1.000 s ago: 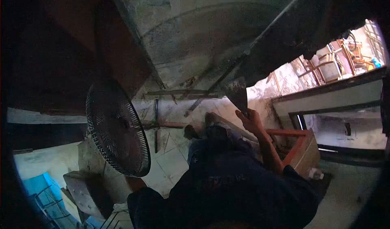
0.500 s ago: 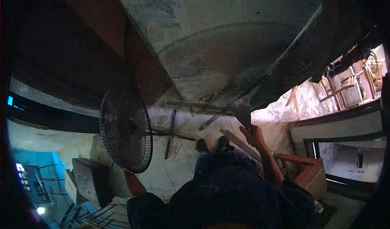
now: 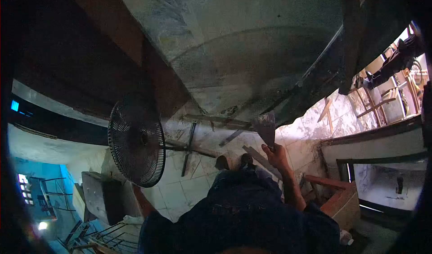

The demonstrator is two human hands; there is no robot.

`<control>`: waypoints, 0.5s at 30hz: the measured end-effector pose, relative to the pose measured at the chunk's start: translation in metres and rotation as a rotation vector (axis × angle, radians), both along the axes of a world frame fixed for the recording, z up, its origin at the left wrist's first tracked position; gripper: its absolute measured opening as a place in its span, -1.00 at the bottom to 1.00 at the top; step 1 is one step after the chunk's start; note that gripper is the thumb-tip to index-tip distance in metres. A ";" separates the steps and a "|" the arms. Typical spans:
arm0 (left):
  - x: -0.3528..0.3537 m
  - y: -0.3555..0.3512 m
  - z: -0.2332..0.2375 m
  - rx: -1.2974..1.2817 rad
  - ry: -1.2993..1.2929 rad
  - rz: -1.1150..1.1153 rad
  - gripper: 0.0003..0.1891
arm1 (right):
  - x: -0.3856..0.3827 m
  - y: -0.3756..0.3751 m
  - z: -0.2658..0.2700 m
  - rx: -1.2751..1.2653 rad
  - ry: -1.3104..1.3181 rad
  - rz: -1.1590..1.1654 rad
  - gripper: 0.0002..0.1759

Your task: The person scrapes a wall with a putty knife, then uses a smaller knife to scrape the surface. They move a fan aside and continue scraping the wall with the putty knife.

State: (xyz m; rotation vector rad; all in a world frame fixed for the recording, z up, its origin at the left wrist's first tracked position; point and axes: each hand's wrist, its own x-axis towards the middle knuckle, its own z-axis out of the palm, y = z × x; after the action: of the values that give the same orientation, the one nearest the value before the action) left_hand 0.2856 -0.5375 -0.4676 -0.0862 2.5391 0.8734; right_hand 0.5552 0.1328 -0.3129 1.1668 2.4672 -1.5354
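Note:
My right hand (image 3: pixel 277 156) is closed round the handle of a putty knife (image 3: pixel 265 128), its wide, stained blade pointing up and away toward the rough wall (image 3: pixel 234 56). The blade tip overlaps the wall's lower edge in view; contact cannot be made out. On the left, a dark round fan (image 3: pixel 137 141) with a wire guard stands close by. My left forearm (image 3: pixel 143 202) reaches up to the guard's lower rim, and the fan hides the fingers of my left hand.
Crossed dark bars (image 3: pixel 190 149) and a loose plank (image 3: pixel 261 161) lie on the tiled floor (image 3: pixel 173 186) near my feet. An orange-edged wooden frame (image 3: pixel 335 188) stands at right. Furniture fills the bright area at upper right; a grey cushioned block (image 3: pixel 101 197) is at lower left.
The view has shifted slightly. My right hand and the putty knife sit a little lower in view. The fan and my left arm appear slightly farther left and higher.

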 end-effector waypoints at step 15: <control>0.176 0.148 0.027 -0.090 -0.495 0.337 -0.47 | -0.006 0.052 -0.041 0.032 0.265 0.040 -0.64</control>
State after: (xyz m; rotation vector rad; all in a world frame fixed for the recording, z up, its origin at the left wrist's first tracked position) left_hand 0.4616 -0.3899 -0.4404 -0.6867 2.1208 0.7415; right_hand 0.5492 0.1852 -0.3543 0.9669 2.6669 -1.7486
